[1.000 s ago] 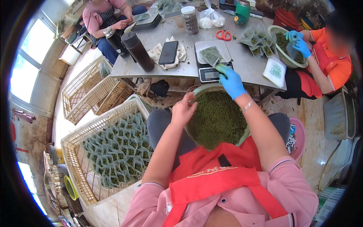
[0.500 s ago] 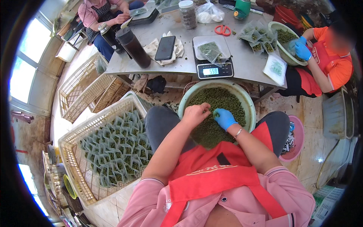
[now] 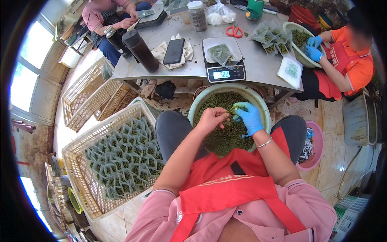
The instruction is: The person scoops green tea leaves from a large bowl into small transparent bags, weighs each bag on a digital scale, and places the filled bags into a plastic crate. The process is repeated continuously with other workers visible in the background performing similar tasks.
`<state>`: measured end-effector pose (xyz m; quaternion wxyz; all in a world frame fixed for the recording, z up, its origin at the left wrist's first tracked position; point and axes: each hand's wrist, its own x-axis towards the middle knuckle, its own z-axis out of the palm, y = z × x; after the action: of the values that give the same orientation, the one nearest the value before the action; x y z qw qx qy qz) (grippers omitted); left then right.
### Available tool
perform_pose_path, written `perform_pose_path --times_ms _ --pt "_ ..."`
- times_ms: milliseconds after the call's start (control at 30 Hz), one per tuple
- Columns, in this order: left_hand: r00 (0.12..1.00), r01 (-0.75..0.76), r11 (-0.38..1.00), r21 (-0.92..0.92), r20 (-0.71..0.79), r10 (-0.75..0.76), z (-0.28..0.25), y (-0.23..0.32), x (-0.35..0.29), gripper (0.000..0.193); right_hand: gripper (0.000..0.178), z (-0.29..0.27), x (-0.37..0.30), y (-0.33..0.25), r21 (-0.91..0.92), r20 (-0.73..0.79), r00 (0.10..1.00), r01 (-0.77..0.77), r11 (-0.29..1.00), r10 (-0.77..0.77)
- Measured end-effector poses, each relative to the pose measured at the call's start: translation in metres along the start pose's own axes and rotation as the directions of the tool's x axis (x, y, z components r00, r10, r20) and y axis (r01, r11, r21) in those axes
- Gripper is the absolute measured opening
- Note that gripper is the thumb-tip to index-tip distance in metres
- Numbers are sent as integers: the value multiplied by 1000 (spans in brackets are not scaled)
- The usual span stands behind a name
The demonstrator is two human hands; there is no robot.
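My bare left hand (image 3: 213, 120) and my blue-gloved right hand (image 3: 249, 117) meet over a pale green basin (image 3: 265, 105) between my knees. Small green berries (image 3: 225, 139), resembling green peppercorns, fill much of it. Both hands are closed in pinches at a little bunch of berries (image 3: 233, 110), the right fingers on it and the left fingertips at its left side. Beyond the basin, a digital scale (image 3: 226, 74) on the table bears a clear bag of green berries (image 3: 220, 54), lying flat on its pan.
On my left is a cream plastic crate (image 3: 76, 181) with many filled bags (image 3: 125, 157). The metal table (image 3: 181, 72) holds a phone (image 3: 174, 51), dark bottle (image 3: 141, 52), red scissors (image 3: 234, 32) and bags (image 3: 272, 36). A pink basin (image 3: 318, 151) stands right; co-workers sit across.
My hands have come closer together and lifted slightly; my right fingers now pinch a bunch of berries. The scale's display reads differently. The orange-clad co-worker's gloved hands have shifted in their basin.
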<state>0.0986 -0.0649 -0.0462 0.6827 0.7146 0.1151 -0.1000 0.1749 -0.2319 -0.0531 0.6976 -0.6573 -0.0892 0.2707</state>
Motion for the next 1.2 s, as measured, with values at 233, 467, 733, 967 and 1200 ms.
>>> perform_pose_path --times_ms 233,467,733,967,1200 --pt "999 -3 994 114 -39 7 -7 3 -8 18 16 -2 -12 -3 245 63 971 -239 939 231" --pt "985 -23 845 534 -135 111 -19 2 -15 23 19 -17 3 -12 375 69 988 -153 914 137" --pt "945 -5 941 338 -305 115 -13 -7 -9 27 27 19 79 -103 138 -7 998 -61 989 62" --pt "957 -77 951 298 -245 154 -10 -6 -4 25 28 8 20 -19 -170 208 978 46 984 -10" --pt "963 -59 907 417 -216 163 -14 -5 -7 17 16 -10 20 -28 122 114 992 -64 991 50"
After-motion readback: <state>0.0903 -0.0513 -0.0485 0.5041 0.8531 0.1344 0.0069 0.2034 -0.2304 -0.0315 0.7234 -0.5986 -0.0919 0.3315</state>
